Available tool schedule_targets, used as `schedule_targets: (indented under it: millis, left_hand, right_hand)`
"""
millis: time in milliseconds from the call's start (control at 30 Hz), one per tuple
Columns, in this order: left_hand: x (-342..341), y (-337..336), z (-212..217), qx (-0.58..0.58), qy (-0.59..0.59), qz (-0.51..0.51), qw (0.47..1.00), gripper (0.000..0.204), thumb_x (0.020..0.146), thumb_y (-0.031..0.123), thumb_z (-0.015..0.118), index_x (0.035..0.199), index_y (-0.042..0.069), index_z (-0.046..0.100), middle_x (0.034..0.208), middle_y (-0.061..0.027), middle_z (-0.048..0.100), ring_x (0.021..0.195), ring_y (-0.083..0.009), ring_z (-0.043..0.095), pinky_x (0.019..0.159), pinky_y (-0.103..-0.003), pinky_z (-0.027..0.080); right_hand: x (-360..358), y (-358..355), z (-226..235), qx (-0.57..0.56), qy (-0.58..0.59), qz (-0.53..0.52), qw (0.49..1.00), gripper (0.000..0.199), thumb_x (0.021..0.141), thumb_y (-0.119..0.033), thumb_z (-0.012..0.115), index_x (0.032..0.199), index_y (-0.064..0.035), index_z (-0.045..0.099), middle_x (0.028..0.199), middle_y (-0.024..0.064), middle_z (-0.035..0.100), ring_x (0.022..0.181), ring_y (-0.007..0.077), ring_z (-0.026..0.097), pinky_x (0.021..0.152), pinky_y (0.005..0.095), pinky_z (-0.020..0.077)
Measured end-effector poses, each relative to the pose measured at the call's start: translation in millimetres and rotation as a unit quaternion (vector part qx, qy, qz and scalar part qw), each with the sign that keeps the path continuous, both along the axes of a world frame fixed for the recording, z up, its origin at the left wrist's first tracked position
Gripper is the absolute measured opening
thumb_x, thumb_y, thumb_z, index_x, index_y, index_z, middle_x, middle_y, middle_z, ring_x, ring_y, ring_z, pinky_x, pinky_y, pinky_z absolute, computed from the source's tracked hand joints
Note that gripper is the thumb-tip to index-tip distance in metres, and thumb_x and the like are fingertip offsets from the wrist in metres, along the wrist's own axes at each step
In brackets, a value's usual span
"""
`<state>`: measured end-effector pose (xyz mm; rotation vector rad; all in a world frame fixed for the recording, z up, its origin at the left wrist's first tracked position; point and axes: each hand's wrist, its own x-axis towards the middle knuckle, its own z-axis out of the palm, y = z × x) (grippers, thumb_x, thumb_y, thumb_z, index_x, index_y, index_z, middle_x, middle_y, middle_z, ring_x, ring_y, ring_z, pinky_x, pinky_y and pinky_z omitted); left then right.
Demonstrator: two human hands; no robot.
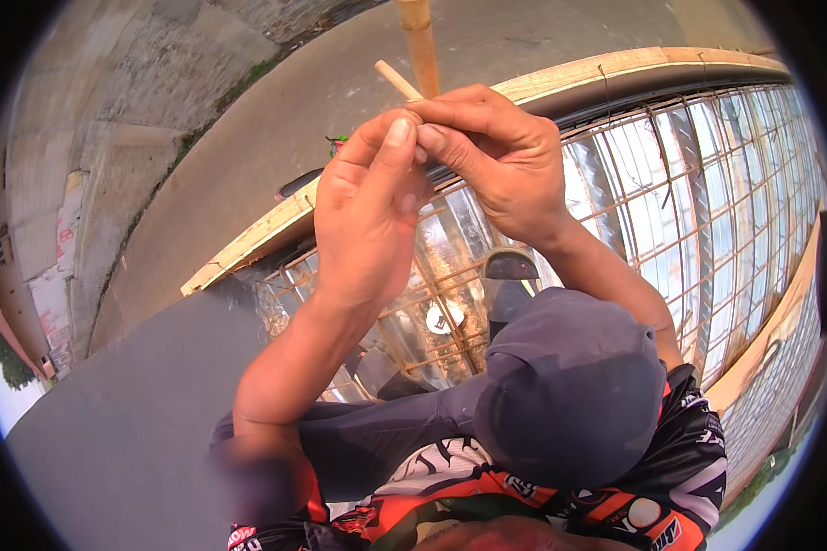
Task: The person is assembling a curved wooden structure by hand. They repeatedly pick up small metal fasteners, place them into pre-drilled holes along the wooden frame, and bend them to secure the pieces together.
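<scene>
Both hands are raised close to the camera and meet at their fingertips. A thin pale wooden stick (396, 78) pokes up and to the left from between them. My right hand (501, 156) curls its fingers over the stick's lower part. My left hand (368, 211) presses thumb and forefinger against the same spot. The rest of the stick is hidden inside the fingers. Below the hands lies a rusty rebar grid (708, 184) over shiny plastic sheeting.
A wooden formwork board (248, 243) frames the grid along its far edge. An upright bamboo pole (420, 46) stands behind the hands. My bent knee (570, 386) in dark trousers and a shoe (510, 266) rest on the grid. Grey concrete ground (110, 441) lies left, with a stone wall (110, 110) beyond.
</scene>
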<state>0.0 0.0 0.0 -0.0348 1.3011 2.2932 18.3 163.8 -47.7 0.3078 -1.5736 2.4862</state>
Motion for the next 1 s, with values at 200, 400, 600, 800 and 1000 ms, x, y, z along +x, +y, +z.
schedule_targets:
  millis: [200,400,600,800,1000]
  left_hand:
    - [5,3,-14,0.105,-0.029,-0.017,0.994,0.025,0.119,0.032,0.054,0.112,0.012,0.068,0.086,0.006,0.055,0.072,-0.0051,0.049,0.074,-0.028,0.043]
    - [11,-2,-24,0.159,-0.077,-0.007,0.984,0.032,0.115,0.044,0.054,0.115,0.015,0.069,0.085,0.0043,0.056,0.076,-0.0108,0.054,0.075,-0.03,0.046]
    - [13,-3,-28,0.188,-0.104,-0.007,0.977,0.038,0.113,0.048,0.054,0.12,0.015,0.071,0.084,0.0022,0.057,0.078,-0.0135,0.056,0.077,-0.03,0.048]
    - [14,-6,-37,0.197,-0.111,-0.013,0.974,0.039,0.114,0.047,0.052,0.123,0.014,0.071,0.085,0.0019,0.058,0.079,-0.0133,0.056,0.08,-0.031,0.048]
    - [20,-25,-55,0.151,-0.101,-0.001,0.983,0.041,0.116,0.043,0.047,0.131,0.013,0.07,0.088,0.0021,0.058,0.08,-0.0129,0.054,0.08,-0.03,0.044]
  right_hand:
    - [-5,-6,-8,0.002,0.033,-0.025,0.999,0.025,0.107,-0.003,0.073,0.13,0.005,0.076,0.121,0.0107,0.069,0.086,0.0157,0.078,0.069,0.0237,0.0688]
    - [2,-15,3,0.014,-0.005,-0.021,1.0,0.021,0.106,-0.003,0.074,0.125,0.0049,0.078,0.12,0.01,0.067,0.083,0.0107,0.076,0.067,0.0207,0.0644]
    - [2,-19,-3,0.047,0.012,-0.054,0.997,0.016,0.105,0.002,0.073,0.12,0.0052,0.078,0.12,0.0114,0.067,0.083,0.01,0.077,0.069,0.021,0.0634]
    - [0,-17,-12,0.081,0.022,-0.061,0.995,0.016,0.104,0.002,0.073,0.119,0.0051,0.078,0.12,0.0116,0.067,0.081,0.01,0.077,0.07,0.0211,0.0631]
    - [-3,-26,-31,0.131,0.02,-0.054,0.99,0.015,0.104,-0.001,0.076,0.117,0.0015,0.081,0.119,0.0098,0.069,0.087,0.0096,0.076,0.073,0.0217,0.0616]
